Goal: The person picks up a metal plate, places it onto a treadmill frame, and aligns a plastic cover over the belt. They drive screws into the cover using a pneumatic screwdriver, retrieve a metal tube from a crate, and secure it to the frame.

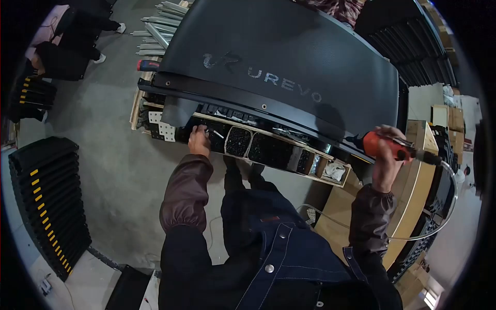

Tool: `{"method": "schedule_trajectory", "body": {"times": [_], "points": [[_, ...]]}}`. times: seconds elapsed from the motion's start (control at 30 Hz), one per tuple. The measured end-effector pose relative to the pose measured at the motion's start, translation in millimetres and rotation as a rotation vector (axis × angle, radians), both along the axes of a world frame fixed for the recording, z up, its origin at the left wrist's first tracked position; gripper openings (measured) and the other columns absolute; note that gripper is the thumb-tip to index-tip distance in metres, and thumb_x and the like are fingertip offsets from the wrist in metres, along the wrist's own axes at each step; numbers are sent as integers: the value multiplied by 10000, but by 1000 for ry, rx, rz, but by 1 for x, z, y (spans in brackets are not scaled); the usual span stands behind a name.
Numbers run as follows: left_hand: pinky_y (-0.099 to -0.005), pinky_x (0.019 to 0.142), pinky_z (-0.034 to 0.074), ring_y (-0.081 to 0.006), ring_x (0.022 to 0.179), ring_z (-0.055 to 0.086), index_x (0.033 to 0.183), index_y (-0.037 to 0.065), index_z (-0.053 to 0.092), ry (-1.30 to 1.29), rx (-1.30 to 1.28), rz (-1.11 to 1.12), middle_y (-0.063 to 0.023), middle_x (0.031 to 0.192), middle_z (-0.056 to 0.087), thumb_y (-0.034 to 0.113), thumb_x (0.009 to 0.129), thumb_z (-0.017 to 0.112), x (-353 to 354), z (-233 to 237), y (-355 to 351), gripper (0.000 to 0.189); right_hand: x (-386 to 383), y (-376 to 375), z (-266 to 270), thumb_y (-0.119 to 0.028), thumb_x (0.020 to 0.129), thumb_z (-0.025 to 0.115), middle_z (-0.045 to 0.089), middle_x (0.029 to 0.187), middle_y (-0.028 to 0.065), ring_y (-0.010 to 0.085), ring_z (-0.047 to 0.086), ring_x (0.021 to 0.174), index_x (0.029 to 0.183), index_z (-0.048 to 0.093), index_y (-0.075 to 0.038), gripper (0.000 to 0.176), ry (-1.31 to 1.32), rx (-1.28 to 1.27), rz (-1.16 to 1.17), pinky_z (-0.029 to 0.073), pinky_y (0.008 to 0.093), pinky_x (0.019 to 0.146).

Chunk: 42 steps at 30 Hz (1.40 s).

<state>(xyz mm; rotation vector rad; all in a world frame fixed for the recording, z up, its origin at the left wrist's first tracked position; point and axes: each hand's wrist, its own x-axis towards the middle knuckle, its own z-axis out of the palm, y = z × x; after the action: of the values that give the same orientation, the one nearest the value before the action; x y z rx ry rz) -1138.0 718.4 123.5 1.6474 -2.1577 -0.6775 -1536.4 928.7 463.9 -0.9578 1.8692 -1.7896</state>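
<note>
My left hand (199, 140) is over the left part of a narrow parts tray, fingers curled together. A small shiny metal piece (218, 134) shows beside the fingertips; whether they grip it is hard to see. My right hand (386, 163) is wrapped around an orange-red air screwdriver (373, 144), its tip pointing left at the near right edge of a black treadmill deck (289, 51) lettered UREVO. Whether the tip touches a screw is hidden. Black small parts fill the tray's bins (238, 142). Along the deck's near edge runs a dark rail (222, 94) with screw holes.
A red-and-black-handled tool (148, 65) lies at the deck's left corner, near silver metal bars (157, 31). A clear air hose (454, 199) loops at right beside cardboard (413, 170). Stacked black parts (49, 201) stand left. Other people are at the top and upper left.
</note>
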Motion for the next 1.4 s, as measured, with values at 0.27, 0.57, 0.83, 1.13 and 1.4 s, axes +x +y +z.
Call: {"method": "schedule_trajectory", "body": {"times": [0.27,0.57,0.83,1.13,1.4], "points": [[-515,864,515,-402,1090,604,1203,119,613,187,257,-458,-176,1174,617,212,913,665,-118,-4,123,309,26,42,-4,-41,907,669,594,1216,138,286,577,1144,1266,550,-20,379,-314,-212,-238,433,480,1088],[-571,849,493,-443,1087,543,1168,139,579,-96,237,-635,-176,1225,512,101,811,702,-185,-46,181,380,130,90,-34,-53,832,715,638,1131,138,257,638,1059,1193,577,-5,389,-392,98,-538,500,429,986],[-489,791,515,-404,942,642,996,121,645,139,398,-629,-156,952,641,15,859,604,-158,-45,127,178,142,105,-38,-26,819,731,638,1153,151,273,643,1064,1212,566,-24,426,-432,43,-613,522,439,953],[-293,753,530,-145,833,632,1223,33,625,970,1699,-174,-47,976,661,95,980,626,-135,-10,85,250,142,97,-38,-47,835,728,640,1158,137,279,641,1083,1217,561,-29,417,-448,9,-567,499,455,1001],[-302,859,566,-155,959,656,1281,-3,611,1183,1910,-237,-44,1055,660,117,1030,580,-129,94,99,279,133,66,-27,-15,888,664,624,1160,100,274,612,1090,1229,552,-79,364,-671,-318,-425,472,484,1060]]}}
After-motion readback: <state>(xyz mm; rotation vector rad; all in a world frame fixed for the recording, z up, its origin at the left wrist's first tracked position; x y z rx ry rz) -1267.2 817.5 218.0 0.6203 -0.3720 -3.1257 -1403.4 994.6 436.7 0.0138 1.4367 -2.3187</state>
